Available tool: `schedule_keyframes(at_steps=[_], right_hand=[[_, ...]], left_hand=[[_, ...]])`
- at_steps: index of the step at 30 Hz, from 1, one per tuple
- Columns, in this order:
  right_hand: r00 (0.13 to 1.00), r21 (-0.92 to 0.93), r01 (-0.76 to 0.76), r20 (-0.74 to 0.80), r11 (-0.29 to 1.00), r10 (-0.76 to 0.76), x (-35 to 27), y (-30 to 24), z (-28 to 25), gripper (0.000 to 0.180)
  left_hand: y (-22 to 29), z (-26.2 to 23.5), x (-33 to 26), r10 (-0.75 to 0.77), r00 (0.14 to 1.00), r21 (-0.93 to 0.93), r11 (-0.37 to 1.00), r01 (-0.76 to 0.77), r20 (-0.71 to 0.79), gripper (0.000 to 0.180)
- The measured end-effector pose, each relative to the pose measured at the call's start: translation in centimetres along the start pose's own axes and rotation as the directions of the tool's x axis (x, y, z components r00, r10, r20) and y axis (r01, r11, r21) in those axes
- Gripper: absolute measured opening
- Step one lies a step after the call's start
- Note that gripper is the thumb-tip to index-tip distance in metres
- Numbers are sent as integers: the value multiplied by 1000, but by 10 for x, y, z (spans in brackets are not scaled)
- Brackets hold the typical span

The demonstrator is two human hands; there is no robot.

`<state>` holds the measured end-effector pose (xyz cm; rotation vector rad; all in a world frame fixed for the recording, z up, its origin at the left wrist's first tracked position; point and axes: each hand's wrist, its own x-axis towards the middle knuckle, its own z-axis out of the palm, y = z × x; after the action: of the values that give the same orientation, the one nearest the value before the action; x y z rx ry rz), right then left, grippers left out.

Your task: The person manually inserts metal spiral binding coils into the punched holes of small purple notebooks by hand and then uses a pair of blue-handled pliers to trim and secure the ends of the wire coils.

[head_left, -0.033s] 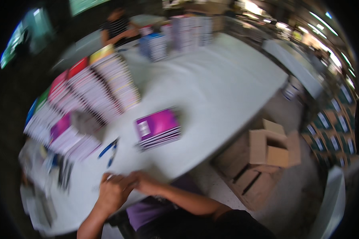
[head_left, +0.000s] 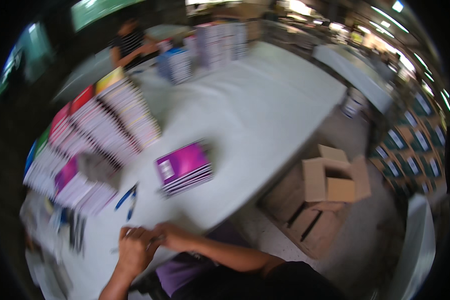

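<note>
Close to the table's near edge, my left hand [head_left: 136,246] and my right hand [head_left: 173,237] meet with curled fingers. Whatever they may hold between them is too small or blurred to make out. Just beyond them lies a pair of blue-handled pliers [head_left: 127,200] on the white table [head_left: 245,120]. A short stack of purple-covered spiral notebooks [head_left: 184,167] rests a little farther off, to the right of the pliers.
Tall stacks of notebooks [head_left: 105,120] with coloured covers crowd the table's left side, near some plastic wrap [head_left: 37,215]. Across the table sits another person [head_left: 130,45] beside more stacks [head_left: 220,45]. An open cardboard box [head_left: 317,180] stands right of the table; printed cartons [head_left: 410,145] are piled beyond.
The whole view has shifted slightly, so the table and stacks appear farther left. My hands stay together, with little visible change in their grip.
</note>
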<state>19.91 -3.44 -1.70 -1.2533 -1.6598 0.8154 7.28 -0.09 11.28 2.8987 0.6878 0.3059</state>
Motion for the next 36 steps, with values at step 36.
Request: schedule_keyframes(at_steps=[36], right_hand=[[999,463,-37,28,885,27,-23,-20,-25,32]], left_hand=[[18,-11,11,-60,994,-92,994,52,-86,30]])
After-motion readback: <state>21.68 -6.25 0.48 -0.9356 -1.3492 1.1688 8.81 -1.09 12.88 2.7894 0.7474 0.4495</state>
